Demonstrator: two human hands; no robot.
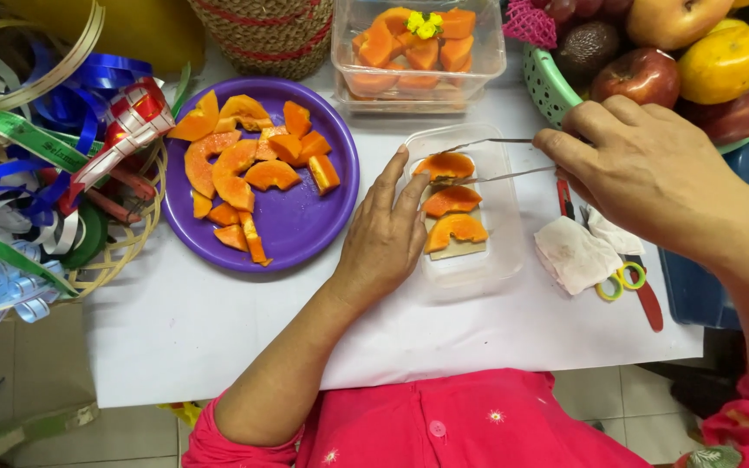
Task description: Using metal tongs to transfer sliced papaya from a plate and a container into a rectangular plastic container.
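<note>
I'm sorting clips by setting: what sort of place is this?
Probably a fruit gift-packing table: papaya slices on a purple plate, a basket of whole fruit, gift ribbons, and the right hand tonging a slice into a clear tray.

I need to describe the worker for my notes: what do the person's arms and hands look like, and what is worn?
Both forearms are bare. The left hand and right hand wear no gloves; no rings show. Bright pink sleeves start near the elbows.
</note>
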